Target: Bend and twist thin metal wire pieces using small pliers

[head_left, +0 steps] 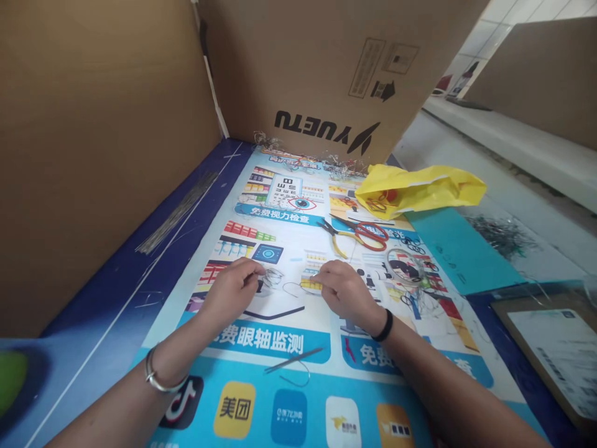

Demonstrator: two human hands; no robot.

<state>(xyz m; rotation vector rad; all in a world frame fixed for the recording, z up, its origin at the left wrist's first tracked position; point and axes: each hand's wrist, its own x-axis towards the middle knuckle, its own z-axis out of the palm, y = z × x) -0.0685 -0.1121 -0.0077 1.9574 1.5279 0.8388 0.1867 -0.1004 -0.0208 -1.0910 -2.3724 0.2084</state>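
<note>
My left hand (236,284) is closed, its thumb and forefinger pinched on a small coil of thin wire (273,278). To its right my right hand (345,291) is also closed in a pinch, with a thin curved wire (293,287) near its fingertips. Both hands are just above the printed poster sheet (317,249). Beyond the right hand lie yellow-handled pliers (339,236) and red-handled scissors (366,234). Loose wires (295,359) rest on the poster nearer to me.
Cardboard panels (298,68) stand at the back and left. A yellow bag (420,186) lies at the back right, near a wire tangle (499,235). Straight wires (177,211) lie at left, a clear tape roll (405,266) at right, a labelled package (555,354) far right.
</note>
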